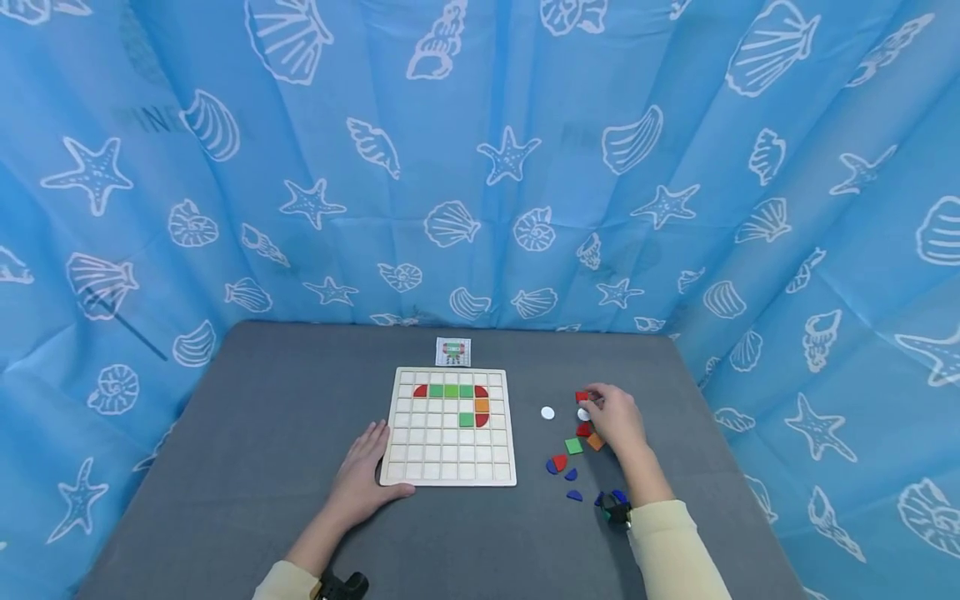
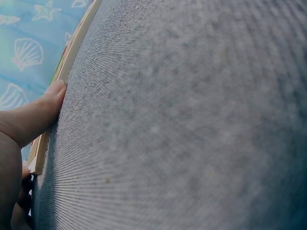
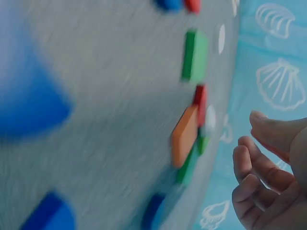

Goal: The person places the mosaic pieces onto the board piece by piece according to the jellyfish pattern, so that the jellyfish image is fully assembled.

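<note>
Pale sleeves [image 1: 285,582] crossed the bottom edge, nearest the camera. The left hand [image 1: 363,479] touched the near-left corner of the gridded board [image 1: 450,462], fingers straight along its left edge, thumb spread along its near one. Green, red and orange tiles [image 1: 466,419] sat in its upper cells. Farther right lay a white disc [image 1: 547,412] and a green square [image 1: 573,447]; beyond them, the right hand [image 1: 618,417] pinched a red piece [image 1: 582,397] between thumb and finger.
</note>
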The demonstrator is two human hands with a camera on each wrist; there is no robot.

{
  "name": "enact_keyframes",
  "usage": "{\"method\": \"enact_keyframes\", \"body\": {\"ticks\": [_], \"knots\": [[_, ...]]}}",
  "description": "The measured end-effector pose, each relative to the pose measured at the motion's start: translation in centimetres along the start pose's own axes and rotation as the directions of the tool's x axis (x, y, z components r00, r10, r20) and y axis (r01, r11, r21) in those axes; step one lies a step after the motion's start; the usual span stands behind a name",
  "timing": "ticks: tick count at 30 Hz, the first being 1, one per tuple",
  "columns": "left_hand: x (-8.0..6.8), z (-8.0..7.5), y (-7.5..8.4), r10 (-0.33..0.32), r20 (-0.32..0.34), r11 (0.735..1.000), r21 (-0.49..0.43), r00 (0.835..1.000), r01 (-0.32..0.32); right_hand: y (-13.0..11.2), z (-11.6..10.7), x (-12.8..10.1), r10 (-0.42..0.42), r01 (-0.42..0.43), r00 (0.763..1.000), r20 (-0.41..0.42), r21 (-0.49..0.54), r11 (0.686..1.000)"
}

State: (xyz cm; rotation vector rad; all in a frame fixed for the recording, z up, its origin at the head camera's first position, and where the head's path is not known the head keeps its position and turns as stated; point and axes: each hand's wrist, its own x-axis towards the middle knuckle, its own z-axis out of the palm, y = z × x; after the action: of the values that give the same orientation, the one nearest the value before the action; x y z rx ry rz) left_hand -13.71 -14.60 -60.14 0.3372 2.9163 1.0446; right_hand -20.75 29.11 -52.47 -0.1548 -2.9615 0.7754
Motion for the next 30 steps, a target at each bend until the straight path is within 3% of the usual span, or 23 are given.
{"method": "enact_keyframes", "body": {"ticks": [10,18,30], "knots": [[0.1,-0.2,0.2,-0.009,0.01,1.0,0.02,1.0,0.008,2.9,0.4,1.3,0.076,-0.075,0.997,0.034,-0.023,0.997],[0.2,-0.1,0.2,-0.017,0.021,1.0,0.014,1.0,0.016,2.4,0.8,1.8,0.109,-0.104,0.987,0.121,-0.053,0.993],[0.1,0.1,0.2,0.009,-0.021,1.0,0.003,1.0,-0.009,1.7,0.9,1.6,0.125,-0.123,0.986,0.114,-0.027,0.992]]}}
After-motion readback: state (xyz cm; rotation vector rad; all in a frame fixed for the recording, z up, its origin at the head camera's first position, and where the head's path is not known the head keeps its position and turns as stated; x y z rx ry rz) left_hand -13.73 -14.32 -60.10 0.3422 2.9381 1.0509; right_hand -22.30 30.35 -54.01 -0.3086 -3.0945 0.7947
